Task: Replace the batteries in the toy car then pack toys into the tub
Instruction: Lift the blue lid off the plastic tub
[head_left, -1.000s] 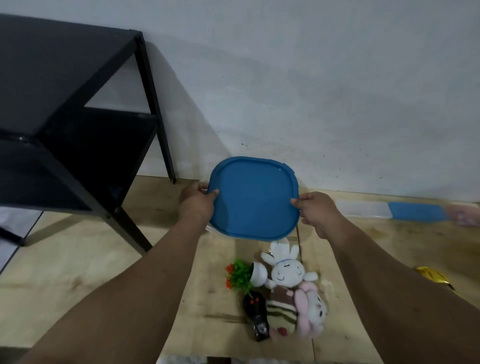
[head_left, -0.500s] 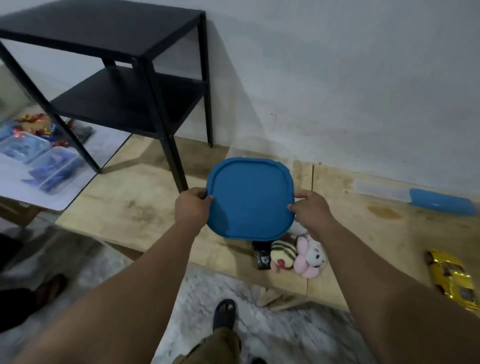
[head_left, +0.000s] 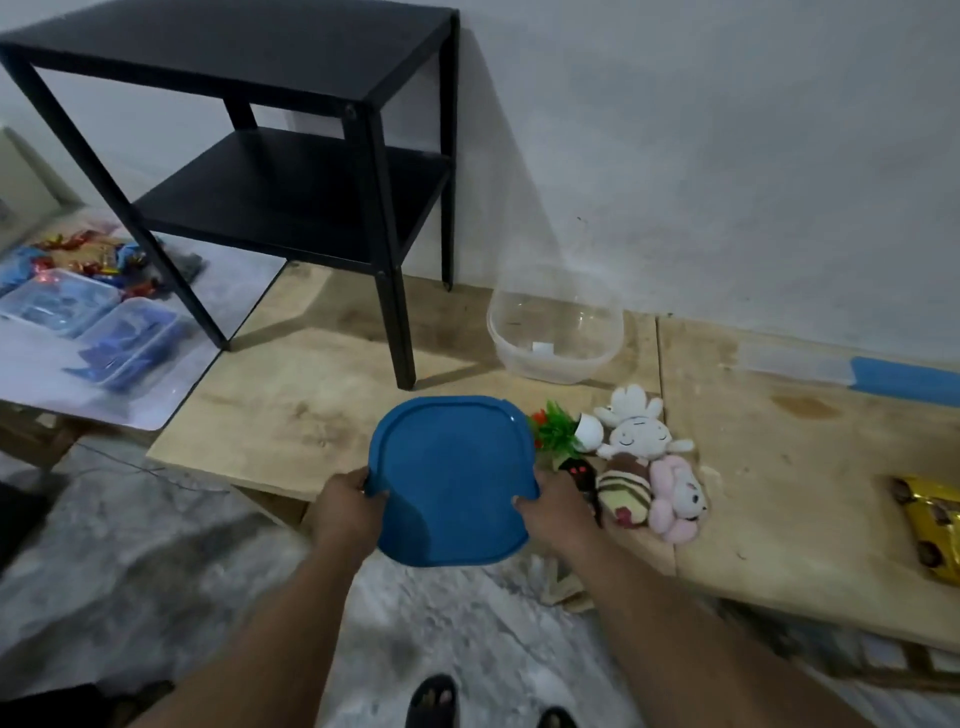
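head view. both hands hold a blue lid (head_left: 451, 480) above the near edge of a low wooden tabletop (head_left: 291, 395). the left hand (head_left: 347, 506) grips the lid's left rim, fingers curled round the edge; the right hand (head_left: 556, 506) grips the right rim the same way. the lid faces the camera, tilted, clear of the tabletop. the clear tub (head_left: 556, 327) sits uncovered on the tabletop against the wall (head_left: 727, 156), well apart from the lid. between tub and hands lies a cluster of toys: a white plush (head_left: 636, 431), a pink plush (head_left: 675, 493), a striped plush (head_left: 623, 493), a small plant in a white pot (head_left: 563, 431), and a dark toy (head_left: 579, 473) partly hidden behind the right hand. a yellow toy car (head_left: 930, 525) lies at the tabletop's right edge, cut off by the frame. a black two-tier shelf (head_left: 291, 171) stands on the tabletop's left part. blurred clear boxes with blue contents (head_left: 93, 327) lie further left. sandalled feet (head_left: 431, 699) show on the floor below.
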